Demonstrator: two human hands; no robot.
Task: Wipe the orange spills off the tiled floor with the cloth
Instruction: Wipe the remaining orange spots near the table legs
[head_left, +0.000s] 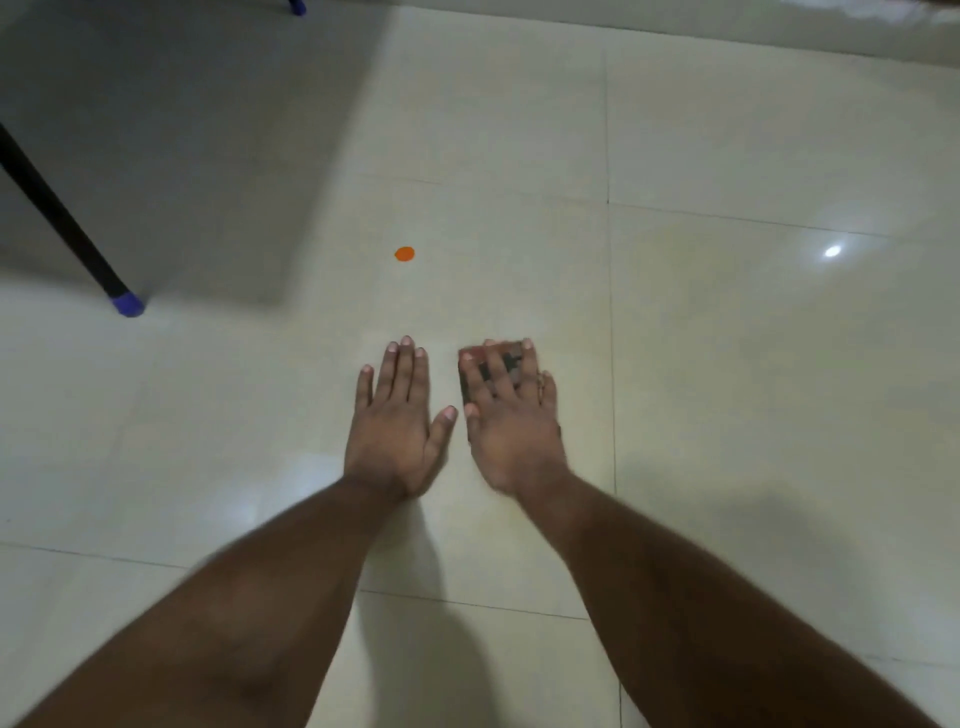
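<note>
Just nearer the camera than the orange spill (404, 254), and a little to its right, the person's two hands lie flat on the tiled floor (727, 130), side by side and not quite touching. The right hand (511, 415) presses down on the cloth (491, 366) with its fingers straight and spread; the cloth is mostly covered, so only a reddish edge and dark patches show between the fingers, and motion blur hides its pattern (if any writing is on it, it cannot be read). The left hand (397, 423) rests palm-down on bare tile, fingers straight and together, thumb out to the side, holding nothing. The spill itself is a small round orange dot, well apart from both hands. Left of the spill stands a black leg (57, 213) with a blue foot cap (127, 304); its upper part is cut off by the frame edge. Far beyond the spill, another blue cap (297, 6) barely shows at the top edge.
</note>
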